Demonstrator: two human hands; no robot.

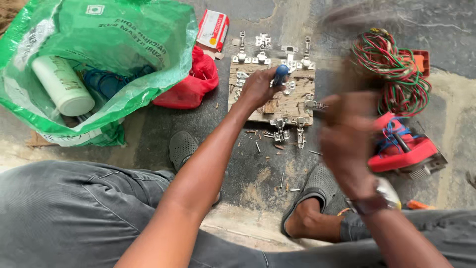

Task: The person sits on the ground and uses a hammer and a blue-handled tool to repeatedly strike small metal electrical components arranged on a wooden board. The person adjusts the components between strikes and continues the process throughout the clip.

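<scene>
Rough grey stone floor (258,173), worked from a seated position; wooden board (292,101) set between my feet.

My left hand (258,89) is clenched around a blue-handled screwdriver (280,74), held over the board's upper edge. Metal cabinet hinges (263,49) lie along and on the board, with more at its near edge. My right hand (347,139) is raised above the board's right side and blurred; I cannot tell whether it is closed or what it holds. A wristwatch (384,196) sits on that wrist. To the right: a coil of red and green wire (396,74) and a red power tool (404,149). To the left: a green plastic sack (99,64) containing a white bottle (62,84), with red cloth (193,82) beside it.
</scene>
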